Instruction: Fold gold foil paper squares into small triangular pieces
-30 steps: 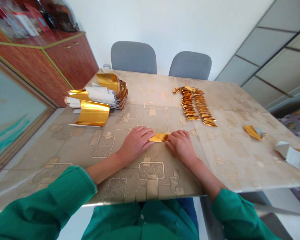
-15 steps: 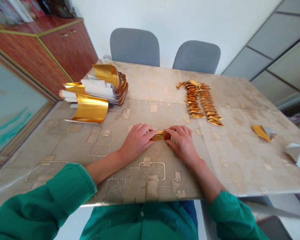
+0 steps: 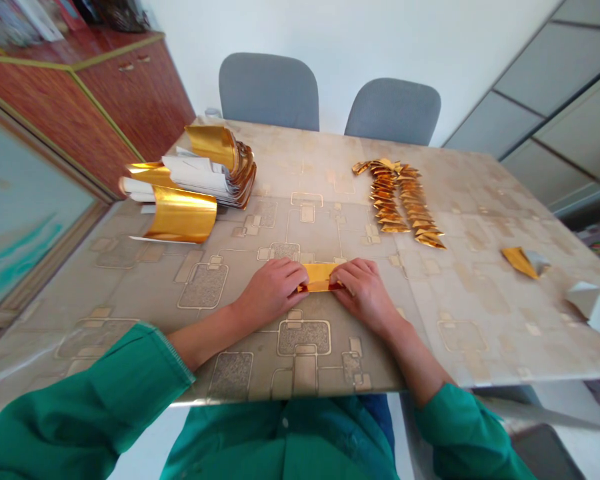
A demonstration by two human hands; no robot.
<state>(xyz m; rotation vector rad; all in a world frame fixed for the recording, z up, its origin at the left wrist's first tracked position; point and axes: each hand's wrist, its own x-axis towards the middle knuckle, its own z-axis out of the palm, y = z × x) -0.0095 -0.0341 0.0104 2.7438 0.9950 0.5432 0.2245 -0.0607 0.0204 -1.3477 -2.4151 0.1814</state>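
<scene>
A narrow folded strip of gold foil paper [image 3: 319, 276] lies low over the near middle of the table, held at both ends. My left hand [image 3: 276, 285] pinches its left end, fingers closed around the edge. At the right end, my right hand [image 3: 361, 290] grips it the same way, the fingertips partly hidden behind the knuckles. Gold shows across the middle of the strip, with darker reddish reflections close to the fingers.
Curled gold and white foil sheets [image 3: 183, 215] are piled at the left. Two rows of folded gold pieces [image 3: 391, 200] stand at the back right. A loose gold piece [image 3: 523, 262] and white paper [image 3: 596, 308] lie far right. Two grey chairs [image 3: 269, 90] stand behind the table [image 3: 300, 220].
The foil strip has tilted so that more of its gold face shows. Both hands have shifted slightly toward me, still holding its ends.
</scene>
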